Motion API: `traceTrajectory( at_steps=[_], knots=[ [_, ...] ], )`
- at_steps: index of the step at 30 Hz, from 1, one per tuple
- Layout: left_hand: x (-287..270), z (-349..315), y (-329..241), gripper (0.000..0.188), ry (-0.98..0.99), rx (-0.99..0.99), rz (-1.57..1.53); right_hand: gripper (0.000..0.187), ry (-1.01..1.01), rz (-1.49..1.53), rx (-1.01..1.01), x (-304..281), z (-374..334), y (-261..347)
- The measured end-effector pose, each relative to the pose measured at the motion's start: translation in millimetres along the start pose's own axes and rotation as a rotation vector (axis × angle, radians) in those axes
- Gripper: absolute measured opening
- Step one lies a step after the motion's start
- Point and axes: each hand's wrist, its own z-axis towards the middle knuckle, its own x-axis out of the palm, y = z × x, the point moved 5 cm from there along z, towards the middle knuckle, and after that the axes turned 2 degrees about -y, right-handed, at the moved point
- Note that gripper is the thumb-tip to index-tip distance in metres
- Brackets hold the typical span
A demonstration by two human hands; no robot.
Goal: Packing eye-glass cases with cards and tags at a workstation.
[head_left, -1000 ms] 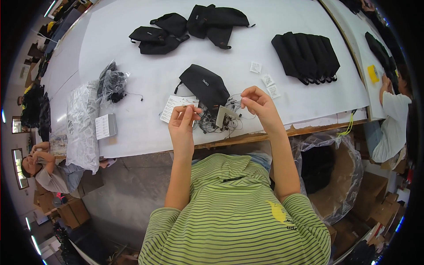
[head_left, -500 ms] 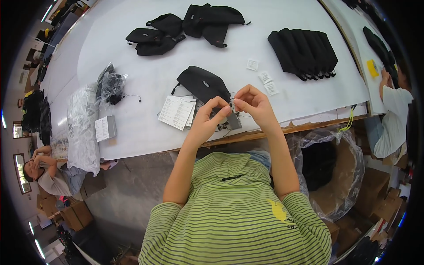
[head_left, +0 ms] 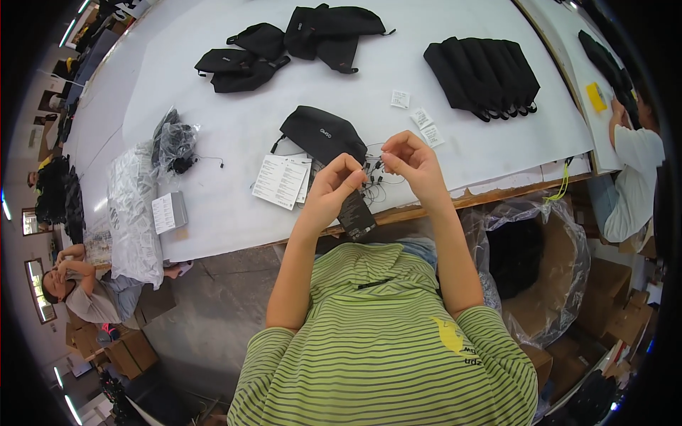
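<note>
Above the table's near edge, my left hand (head_left: 332, 189) pinches thumb and forefinger on a thin black string. Below its fingers is a black printed hang tag (head_left: 356, 215), tilted over the edge. Slightly apart to the right, my right hand (head_left: 418, 170) is closed in a pinch, a bit of thin dark cord at its fingertips. Several black tag strings (head_left: 373, 186) lie tangled between and behind the hands. Just beyond lies a black zip pouch (head_left: 323, 135) with a pull cord. White printed cards (head_left: 280, 180) lie to its left, partly overlapping.
Black pouches (head_left: 245, 64) lie loosely at the far side; a row of folded ones (head_left: 484, 78) lies far right. Small white labels (head_left: 422, 118), a boxed card stack (head_left: 169, 212) and clear plastic bags (head_left: 133, 216) are on the table. A plastic-lined carton (head_left: 536, 270) stands below right. Co-workers sit either side.
My hands have moved apart, the right one going slightly up and right. The black hang tag now shows below my left hand, and more of the tangled strings is visible.
</note>
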Motion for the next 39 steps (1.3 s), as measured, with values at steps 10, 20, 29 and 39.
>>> traceTrajectory(
  at_steps=[10, 20, 29, 39],
  knots=[
    [0.4, 0.0, 5.1, 0.015, 0.019, -0.029, 0.005, 0.013, 0.024, -0.349, -0.117, 19.0, -3.2, 8.8],
    [-5.0, -3.9, 6.5, 0.015, -0.008, -0.035, 0.003, 0.016, -0.139, -0.350, -0.100, 3.3, 3.8, -8.0],
    [-11.5, -4.5, 1.8, 0.016, -0.035, 0.011, -0.005, 0.018, -0.335, -0.626, -0.193, -6.1, 2.9, 4.1],
    [-15.7, -10.0, -3.9, 0.015, -0.051, 0.036, -0.045, 0.018, 0.140, -0.474, -0.099, 31.9, -12.7, -13.5]
  ],
)
